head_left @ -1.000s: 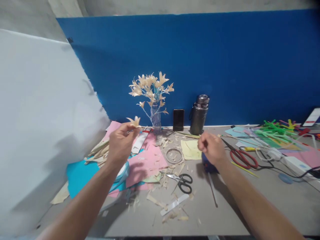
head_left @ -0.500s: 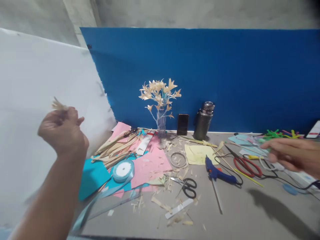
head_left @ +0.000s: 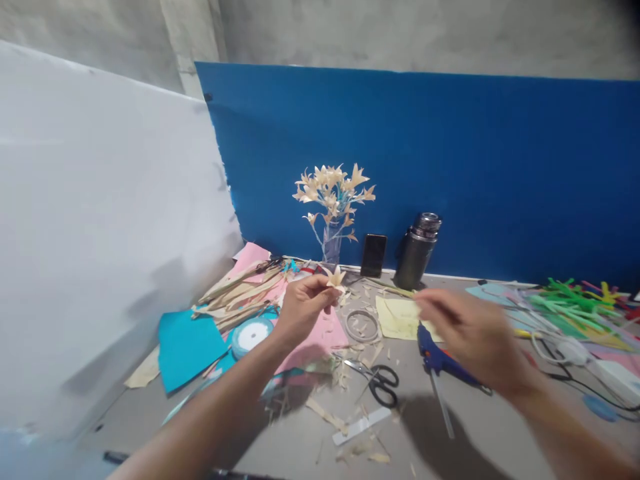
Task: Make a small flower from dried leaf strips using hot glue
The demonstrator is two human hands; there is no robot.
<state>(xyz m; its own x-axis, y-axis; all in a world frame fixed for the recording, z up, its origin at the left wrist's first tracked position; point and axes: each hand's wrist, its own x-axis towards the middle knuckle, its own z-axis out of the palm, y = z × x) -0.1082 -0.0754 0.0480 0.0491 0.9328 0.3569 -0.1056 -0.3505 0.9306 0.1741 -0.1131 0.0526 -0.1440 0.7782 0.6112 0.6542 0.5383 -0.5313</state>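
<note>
A small cream flower with pointed petals [head_left: 335, 277] is pinched between the thumb and fingers of my left hand [head_left: 306, 303], over the pink paper. My right hand [head_left: 467, 333] is above the blue glue gun [head_left: 447, 363], covering part of it. That hand is smeared by motion, its fingers bent toward the yellow paper [head_left: 400, 319]; whether they hold anything is unclear. Behind the left hand, a clear vase [head_left: 332, 245] holds a bunch of similar cream flowers [head_left: 331, 189]. Black-handled scissors [head_left: 385, 387] lie on the table between my forearms.
A dark flask [head_left: 419, 253] and a phone [head_left: 374, 255] stand against the blue board. Dried strips [head_left: 240, 290], a ribbon roll [head_left: 251, 337] and a teal sheet [head_left: 190, 347] lie left. Green pipe cleaners [head_left: 570, 303] and cables are at right. Scraps litter the middle.
My left hand has swung from the far left to the middle, bringing the flower with it. My right hand has moved left from the right edge to above the glue gun.
</note>
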